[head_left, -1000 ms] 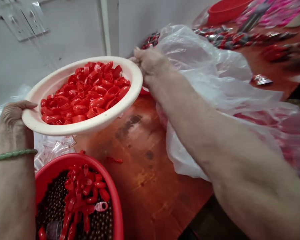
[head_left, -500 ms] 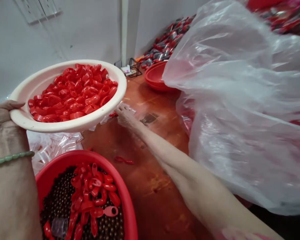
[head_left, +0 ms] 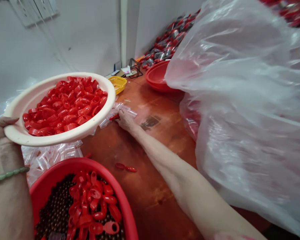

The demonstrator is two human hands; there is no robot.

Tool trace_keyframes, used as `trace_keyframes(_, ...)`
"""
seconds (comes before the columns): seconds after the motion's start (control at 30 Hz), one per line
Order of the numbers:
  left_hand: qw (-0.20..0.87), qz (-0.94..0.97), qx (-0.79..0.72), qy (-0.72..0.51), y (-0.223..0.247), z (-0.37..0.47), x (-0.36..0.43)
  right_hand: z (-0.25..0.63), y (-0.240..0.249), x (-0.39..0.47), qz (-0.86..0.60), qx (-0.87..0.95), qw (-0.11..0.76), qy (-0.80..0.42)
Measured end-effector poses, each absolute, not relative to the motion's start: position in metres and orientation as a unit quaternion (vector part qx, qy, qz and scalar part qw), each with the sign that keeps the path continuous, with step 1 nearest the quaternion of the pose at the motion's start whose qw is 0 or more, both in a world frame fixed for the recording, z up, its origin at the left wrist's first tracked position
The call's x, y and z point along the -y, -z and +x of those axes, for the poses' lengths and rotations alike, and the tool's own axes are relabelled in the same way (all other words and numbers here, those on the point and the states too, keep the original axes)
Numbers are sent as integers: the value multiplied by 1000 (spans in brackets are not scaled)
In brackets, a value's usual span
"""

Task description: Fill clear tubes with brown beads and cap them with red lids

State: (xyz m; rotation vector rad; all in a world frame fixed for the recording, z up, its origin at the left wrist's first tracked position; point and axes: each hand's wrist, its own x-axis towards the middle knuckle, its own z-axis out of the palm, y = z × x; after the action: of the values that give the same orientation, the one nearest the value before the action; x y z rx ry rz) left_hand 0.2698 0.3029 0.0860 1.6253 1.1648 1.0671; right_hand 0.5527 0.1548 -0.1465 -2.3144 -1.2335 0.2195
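Observation:
My left hand (head_left: 0,130), at the left edge, grips the rim of a white basin (head_left: 65,136) piled with red plastic pieces (head_left: 67,106), its thumb over the rim. The basin is held up, tilted slightly, over clear plastic pieces (head_left: 62,151). My right arm reaches forward, and my right hand (head_left: 123,118) is closed on a red piece (head_left: 114,117) beside the basin's right rim, among more clear pieces. Nearer, a red tub (head_left: 126,200) contains dark brown beads (head_left: 56,206) with red pieces on top.
A red looped piece (head_left: 125,167) lies on the reddish-brown table (head_left: 165,200). Behind are a yellow basket (head_left: 118,84), a black wire rack (head_left: 136,68), a red bowl (head_left: 157,76) and a heap of red-and-clear items (head_left: 167,43). A large translucent bag (head_left: 245,100) fills the right.
The white basin and my left hand have moved down and left, uncovering the yellow basket. A red piece now shows at my right hand's fingertips.

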Motion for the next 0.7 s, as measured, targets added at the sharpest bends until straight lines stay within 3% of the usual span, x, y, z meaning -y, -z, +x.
trace_keyframes(0.33,580,548,-387,-461,-83,280,-292,540,140,-136,-841,465,272,-49)
trace_keyframes(0.47,656,524,-318,-440,-73,293,-275,490,140,-94,-811,503,287,-84)
trace_keyframes(0.7,702,462,-336,-426,-76,320,-252,394,147,-36,-753,596,253,-118)
